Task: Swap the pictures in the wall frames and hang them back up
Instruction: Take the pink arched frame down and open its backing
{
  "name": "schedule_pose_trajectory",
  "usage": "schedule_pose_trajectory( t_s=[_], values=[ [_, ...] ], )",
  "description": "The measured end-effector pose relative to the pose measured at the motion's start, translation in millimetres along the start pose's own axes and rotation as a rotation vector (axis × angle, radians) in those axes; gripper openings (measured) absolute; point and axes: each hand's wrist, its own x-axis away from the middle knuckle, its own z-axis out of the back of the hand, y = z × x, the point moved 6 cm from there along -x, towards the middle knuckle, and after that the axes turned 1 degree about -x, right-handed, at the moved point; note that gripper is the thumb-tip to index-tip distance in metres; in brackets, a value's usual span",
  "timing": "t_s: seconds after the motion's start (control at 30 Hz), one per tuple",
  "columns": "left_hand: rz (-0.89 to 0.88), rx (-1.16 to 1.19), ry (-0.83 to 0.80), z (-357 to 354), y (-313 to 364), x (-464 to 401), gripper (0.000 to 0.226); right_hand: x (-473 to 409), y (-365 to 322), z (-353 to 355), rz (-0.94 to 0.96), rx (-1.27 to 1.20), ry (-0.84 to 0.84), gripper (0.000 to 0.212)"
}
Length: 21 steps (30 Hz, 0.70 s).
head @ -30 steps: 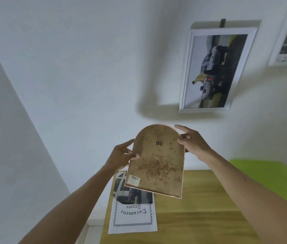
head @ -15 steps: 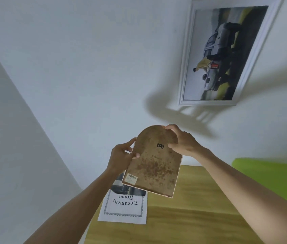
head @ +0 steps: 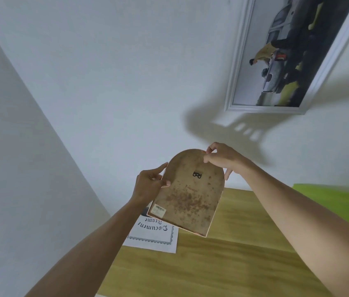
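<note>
- You are holding an arched frame [head: 187, 194] up in front of the white wall [head: 109, 82], its back facing you; it is flat-bottomed and round-topped.
- Its backing is showing as brown board, mottled with darker rust-coloured blotches (thickest across the middle), with a pale rim along the lower edge.
- A small black metal hanger [head: 197, 174] is sitting near the top of the backing, and a barcode sticker [head: 159, 209] is lying at the lower left corner.
- Your left hand [head: 149, 184] is gripping the frame's left edge, thumb pressing on the backing and fingers wrapping behind.
- Your right hand [head: 222, 158] is pinching the curved top edge between thumb and fingertips, one finger showing below the right shoulder of the arch.
- A white paper insert [head: 154, 234] with a printed ornamental border is lying on the wood-grain table [head: 222, 264], partly hidden beneath the frame.
- A white rectangular moulded frame [head: 285, 58] holding a car picture is hanging on the wall, up and to the right.
- A lime-green surface [head: 340, 200] is showing past the table's right side.
</note>
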Motion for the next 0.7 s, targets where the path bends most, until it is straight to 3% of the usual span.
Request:
schedule_pose_trajectory(
  t_s=[0.1,0.27,0.4,0.53,0.7],
  values=[
    [0.022,0.001,-0.021,-4.9,-8.7,0.5,0.043,3.3,10.8,-1.2,-0.042,-0.037,-0.015,0.031],
    [0.058,0.104,-0.081,-21.3,-13.2,4.3,0.061,2.4,36.0,6.0,-0.053,-0.137,0.024,0.030],
    [0.128,0.233,-0.081,-30.4,-24.8,7.3,0.060,3.7,64.0,16.1,-0.063,-0.343,0.038,0.019],
    [0.193,0.308,-0.117,-44.5,-28.4,10.8,0.058,12.7,93.8,12.5,-0.079,-0.341,0.005,0.039],
    [0.272,0.408,-0.098,-60.0,-33.4,9.2,0.065,31.2,124.3,1.8,-0.096,-0.505,0.016,0.026]
  ],
)
